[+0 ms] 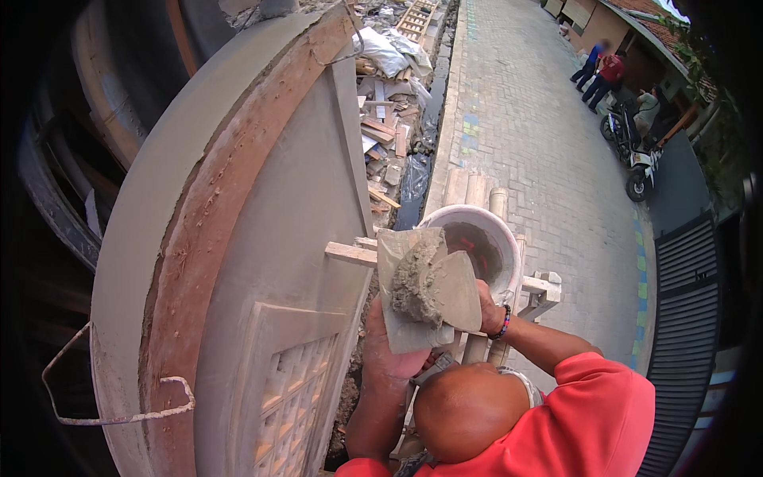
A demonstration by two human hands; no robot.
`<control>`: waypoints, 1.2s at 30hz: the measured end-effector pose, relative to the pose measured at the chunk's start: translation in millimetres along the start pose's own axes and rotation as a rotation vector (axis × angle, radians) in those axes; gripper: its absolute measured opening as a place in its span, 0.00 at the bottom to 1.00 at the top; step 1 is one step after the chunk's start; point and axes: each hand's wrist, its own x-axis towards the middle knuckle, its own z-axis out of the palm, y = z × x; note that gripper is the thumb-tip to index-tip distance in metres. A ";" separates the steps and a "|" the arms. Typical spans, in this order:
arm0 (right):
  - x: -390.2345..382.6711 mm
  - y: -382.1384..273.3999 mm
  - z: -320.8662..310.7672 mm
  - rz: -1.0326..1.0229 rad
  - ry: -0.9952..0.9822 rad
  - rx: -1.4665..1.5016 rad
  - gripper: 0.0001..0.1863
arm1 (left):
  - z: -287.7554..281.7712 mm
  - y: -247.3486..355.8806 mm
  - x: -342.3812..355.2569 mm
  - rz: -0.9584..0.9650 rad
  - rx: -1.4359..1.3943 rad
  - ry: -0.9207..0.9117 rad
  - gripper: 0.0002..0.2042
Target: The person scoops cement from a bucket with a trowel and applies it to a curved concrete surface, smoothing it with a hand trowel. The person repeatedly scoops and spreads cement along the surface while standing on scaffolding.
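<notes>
A flat grey mortar board (pixel 409 339) rests on my left hand (pixel 389 346), which supports it from beneath; most of the fingers are hidden under it. A lump of wet mortar (pixel 417 288) sits on the board. My right hand (pixel 488 308), with a beaded bracelet at the wrist, grips a trowel (pixel 461 294). Its grey, mortar-smeared blade lies against the right side of the lump; the handle is hidden in the hand. Just beyond my right hand stands a round bucket (pixel 511 238) with grey contents and some reddish bits inside.
Left of me rises a wall (pixel 274 207) with a rough reddish band and a lattice panel (pixel 294 389). A bent metal rod (pixel 179 397) sticks out. Bamboo poles (pixel 477 191) and a wooden post (pixel 542 290) surround the bucket. Rubble (pixel 389 143) lines a ditch; people and a motorcycle (pixel 636 163) are across the paved lane.
</notes>
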 end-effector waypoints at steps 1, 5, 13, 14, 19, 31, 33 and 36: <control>0.7 -2.2 -1.3 -0.104 -0.005 -0.107 0.34 | -0.8 2.0 -1.1 -0.019 -0.115 -0.008 0.30; -1.9 -17.9 -9.3 -0.339 0.039 -0.373 0.33 | -10.1 9.4 -8.0 -0.050 -0.140 0.027 0.32; -13.7 -21.5 -10.9 -0.305 0.058 -0.502 0.26 | -2.2 35.8 -4.8 -0.039 -0.521 -0.090 0.27; -14.6 -22.7 -10.2 -0.296 0.099 -0.514 0.25 | 2.7 42.8 -5.4 -0.006 -0.413 -0.029 0.24; -26.9 -57.2 -42.3 0.001 0.100 -0.209 0.20 | 31.4 48.1 -0.8 0.161 -0.350 0.248 0.21; 35.4 -128.7 -81.0 0.197 -0.527 0.568 0.28 | -12.1 11.5 14.1 -0.049 -0.358 -0.006 0.26; 44.3 -130.1 -75.3 0.235 -0.570 0.515 0.28 | -25.2 7.4 16.2 -0.089 -0.406 -0.071 0.27; 55.8 -121.5 -76.3 0.376 -0.634 0.523 0.27 | -29.0 18.3 14.4 -0.065 -0.267 0.043 0.28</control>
